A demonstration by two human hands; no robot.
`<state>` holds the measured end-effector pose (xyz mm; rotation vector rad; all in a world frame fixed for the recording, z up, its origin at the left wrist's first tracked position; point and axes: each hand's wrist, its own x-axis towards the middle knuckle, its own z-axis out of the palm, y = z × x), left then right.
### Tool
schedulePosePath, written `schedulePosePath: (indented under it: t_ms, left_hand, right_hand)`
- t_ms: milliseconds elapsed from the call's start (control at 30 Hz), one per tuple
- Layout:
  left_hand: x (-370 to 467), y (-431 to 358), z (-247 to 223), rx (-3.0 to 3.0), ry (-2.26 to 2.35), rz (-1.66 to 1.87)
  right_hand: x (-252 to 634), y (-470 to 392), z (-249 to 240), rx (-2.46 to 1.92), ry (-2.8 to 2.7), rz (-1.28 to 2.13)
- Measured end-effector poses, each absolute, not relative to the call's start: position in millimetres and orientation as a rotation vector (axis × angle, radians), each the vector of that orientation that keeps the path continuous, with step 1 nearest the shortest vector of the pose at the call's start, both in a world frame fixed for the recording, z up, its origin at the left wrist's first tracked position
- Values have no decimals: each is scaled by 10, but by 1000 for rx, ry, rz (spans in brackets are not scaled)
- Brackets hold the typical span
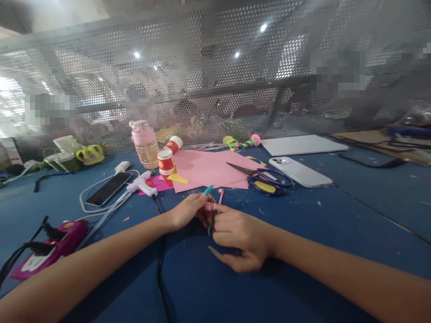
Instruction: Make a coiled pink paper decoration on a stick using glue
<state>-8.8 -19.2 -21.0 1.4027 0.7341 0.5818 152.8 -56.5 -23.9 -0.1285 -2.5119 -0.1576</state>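
Note:
Near the middle of the desk, my left hand (pixel 188 211) pinches a small pink paper strip (pixel 211 206), rolled or wound into a narrow band. A thin pink end with a curl stands up beyond the fingers. A long teal tip on the thumb looks like a fingernail. My right hand (pixel 240 237) meets it from the right, its index finger on the strip and its other fingers curled. The right thumb is held apart, below. Fingers hide part of the strip. Just beyond both hands lie pink paper sheets (pixel 205 166) and blue-handled scissors (pixel 266 179), their blades slightly apart.
To the left are a white glue gun (pixel 143 183), a dark phone (pixel 109 188) and a purple power strip (pixel 55 251) with cables. A bottle (pixel 144 143) and red paper cups (pixel 166 162) stand behind. A white phone (pixel 301 172) lies right, before a perforated metal screen (pixel 202 67).

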Motion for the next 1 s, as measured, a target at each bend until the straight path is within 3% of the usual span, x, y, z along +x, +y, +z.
schedulePosePath:
  t_ms: [1000]
  left_hand:
    - [-66, -190, -171, 1367, 855, 904]
  right_hand:
    - [1542, -546, -268, -268, -2383, -129]
